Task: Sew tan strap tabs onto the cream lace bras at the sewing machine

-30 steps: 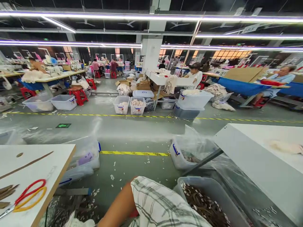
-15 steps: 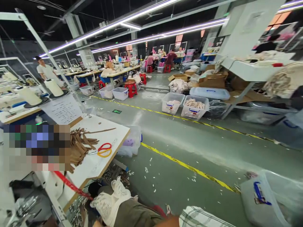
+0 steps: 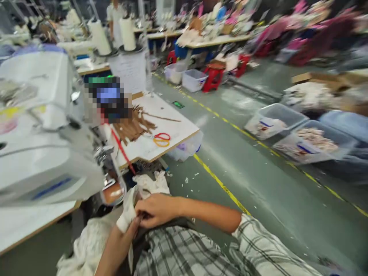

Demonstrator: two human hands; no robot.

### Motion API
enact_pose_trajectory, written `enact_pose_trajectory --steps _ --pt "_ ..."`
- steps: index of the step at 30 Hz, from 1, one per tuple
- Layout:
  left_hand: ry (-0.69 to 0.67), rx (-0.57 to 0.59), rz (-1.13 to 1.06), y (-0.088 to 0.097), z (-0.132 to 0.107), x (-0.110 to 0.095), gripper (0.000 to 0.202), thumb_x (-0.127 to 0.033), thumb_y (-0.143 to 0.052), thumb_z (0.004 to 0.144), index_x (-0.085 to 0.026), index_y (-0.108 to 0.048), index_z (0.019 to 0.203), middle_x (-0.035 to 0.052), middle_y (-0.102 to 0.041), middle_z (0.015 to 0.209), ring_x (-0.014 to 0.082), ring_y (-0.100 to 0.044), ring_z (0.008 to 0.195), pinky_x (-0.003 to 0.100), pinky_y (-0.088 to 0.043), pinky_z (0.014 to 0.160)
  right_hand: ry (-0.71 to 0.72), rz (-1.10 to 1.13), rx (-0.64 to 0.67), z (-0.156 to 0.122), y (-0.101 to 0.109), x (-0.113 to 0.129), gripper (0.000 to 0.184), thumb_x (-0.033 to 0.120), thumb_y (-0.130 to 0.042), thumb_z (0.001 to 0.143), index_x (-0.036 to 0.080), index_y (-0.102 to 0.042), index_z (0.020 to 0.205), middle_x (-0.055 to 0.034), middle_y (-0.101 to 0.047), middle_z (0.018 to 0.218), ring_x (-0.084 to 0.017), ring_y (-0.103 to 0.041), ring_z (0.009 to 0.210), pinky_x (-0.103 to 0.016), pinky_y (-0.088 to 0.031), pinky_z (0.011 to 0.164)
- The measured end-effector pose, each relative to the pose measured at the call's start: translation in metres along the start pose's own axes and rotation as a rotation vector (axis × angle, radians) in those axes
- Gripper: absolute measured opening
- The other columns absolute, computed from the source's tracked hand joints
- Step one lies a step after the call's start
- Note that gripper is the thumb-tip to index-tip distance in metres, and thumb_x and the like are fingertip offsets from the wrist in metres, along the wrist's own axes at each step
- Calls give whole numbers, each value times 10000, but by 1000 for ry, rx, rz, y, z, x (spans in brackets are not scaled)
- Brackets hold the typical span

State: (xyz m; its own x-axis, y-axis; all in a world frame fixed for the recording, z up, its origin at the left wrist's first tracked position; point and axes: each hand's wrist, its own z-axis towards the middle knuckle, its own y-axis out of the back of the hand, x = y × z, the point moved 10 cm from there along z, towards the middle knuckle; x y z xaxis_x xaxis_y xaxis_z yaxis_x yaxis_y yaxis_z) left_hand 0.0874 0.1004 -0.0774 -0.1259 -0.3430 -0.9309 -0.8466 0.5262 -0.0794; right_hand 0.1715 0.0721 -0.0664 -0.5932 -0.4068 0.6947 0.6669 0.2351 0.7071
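Note:
Low in the head view, my right hand [image 3: 158,209] is closed, its fingers pinching the edge of a cream fabric piece [image 3: 127,210]. My left hand [image 3: 122,238] meets it from below, thumb and fingers closed on the same piece. Part of the cloth hangs over my lap, and its exact shape cannot be made out. More cream fabric [image 3: 86,245] is bunched beside my left forearm. Just left of the hands stands a white sewing machine [image 3: 48,145], its metal needle area [image 3: 107,184] close to the cloth.
Brown fabric strips [image 3: 130,126] and scissors with red and yellow handles [image 3: 161,140] lie on the white tabletop [image 3: 172,128]. A red strip [image 3: 122,150] slants off its edge. Clear bins [image 3: 276,120] stand across the aisle, beyond yellow floor tape [image 3: 221,186].
The view has swung left and down, bringing the sewing machine and both hands into sight. My hands now hold the cream cloth together above my lap.

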Motion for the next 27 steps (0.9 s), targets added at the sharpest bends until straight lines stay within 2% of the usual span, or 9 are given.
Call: enact_pose_trajectory --steps 1,3,7,9,12,17,19,22,27 --pt "29 4 89 6 -4 8 240 -300 -812 722 -140 -750 890 37 -679 767 207 -619 805 263 -482 705 -26 28 -29 0 -1 -1 222 293 -644 810 208 -566 999 42 -637 763 -106 -563 640 -206 -380 587" --pt "45 36 179 13 -8 14 204 -317 -769 757 -118 -749 798 11 -606 618 162 -540 638 256 -417 612 -96 129 -132 -2 1 -9 170 234 -611 793 204 -547 948 68 -556 677 -85 -495 558 -198 -349 542" --pt "56 -61 80 35 -9 19 298 -397 -691 826 -130 -719 957 19 -649 686 151 -555 650 263 -441 656 -328 316 -515 -21 22 -41 11 212 -520 864 202 -526 863 65 -496 658 -79 -432 527 -198 -356 521" --pt "77 -112 -12 43 -10 25 344 -437 -684 830 -133 -697 991 58 -708 785 172 -610 689 293 -482 689 -371 301 -613 -27 28 -44 50 217 -539 884 197 -568 849 38 -554 696 -96 -486 587 -216 -396 563" --pt "105 -186 -168 48 -12 36 334 -440 -734 790 -132 -698 915 99 -739 868 197 -660 737 322 -519 718 -268 211 -544 -19 23 -23 60 233 -588 898 199 -637 896 1 -649 784 -119 -566 677 -248 -448 641" --pt "60 -277 -318 42 -11 37 273 -356 -807 730 -143 -686 849 20 -700 777 134 -632 720 251 -504 725 -68 64 -572 -7 20 17 106 215 -557 940 207 -662 954 -25 -721 892 -150 -646 840 -287 -500 785" --pt "33 -301 -352 38 -11 35 263 -341 -813 727 -148 -691 859 5 -694 781 124 -628 730 236 -499 731 -78 48 -577 -4 17 19 129 204 -542 947 204 -669 972 -34 -727 925 -152 -654 868 -286 -505 799" --pt "35 -320 -360 35 -13 39 307 -326 -797 752 -158 -710 993 40 -732 950 163 -664 886 276 -511 854 -132 72 -561 0 11 11 151 214 -529 957 203 -676 994 -39 -728 949 -148 -655 877 -276 -505 803" --pt "35 -343 -124 40 -21 38 370 -366 -747 797 -153 -706 1097 80 -740 1077 234 -665 1035 350 -507 944 -142 100 -495 1 12 1 138 253 -550 955 205 -676 926 -20 -719 893 -141 -642 841 -259 -472 784"
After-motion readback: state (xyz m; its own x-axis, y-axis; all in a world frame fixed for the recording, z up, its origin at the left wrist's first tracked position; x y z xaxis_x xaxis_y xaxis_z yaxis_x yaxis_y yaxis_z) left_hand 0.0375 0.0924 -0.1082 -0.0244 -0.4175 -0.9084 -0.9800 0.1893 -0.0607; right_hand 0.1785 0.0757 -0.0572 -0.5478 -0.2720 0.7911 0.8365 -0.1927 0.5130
